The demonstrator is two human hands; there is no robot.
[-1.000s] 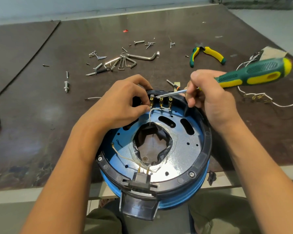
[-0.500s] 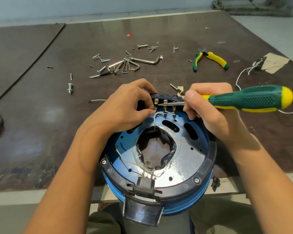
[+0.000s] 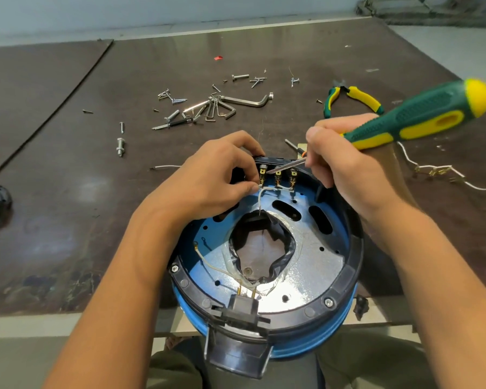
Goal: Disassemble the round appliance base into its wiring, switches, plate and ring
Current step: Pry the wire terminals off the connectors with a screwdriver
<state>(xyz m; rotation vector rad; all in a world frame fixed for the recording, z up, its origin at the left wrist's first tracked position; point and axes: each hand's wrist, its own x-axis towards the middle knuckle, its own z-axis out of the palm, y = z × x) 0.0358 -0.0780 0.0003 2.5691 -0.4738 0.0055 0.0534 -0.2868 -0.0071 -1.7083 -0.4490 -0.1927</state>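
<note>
The table point(image 3: 68, 214) runs wide and dark to the left of the base point(image 3: 345, 284), which overhangs the near edge, above the person's lap. Hex keys point(image 3: 236, 103), screws point(image 3: 174, 99) and pliers point(image 3: 359, 98) lie well beyond it. The left hand point(image 3: 216, 181) pinches a white wire point(image 3: 260, 199) at the leftmost terminal point(image 3: 262, 175). The right hand point(image 3: 345, 169) is clenched round a screwdriver point(image 3: 421, 116), its tip against that terminal. Inside the base lies a silver plate point(image 3: 306, 265) with a ragged central hole.
</note>
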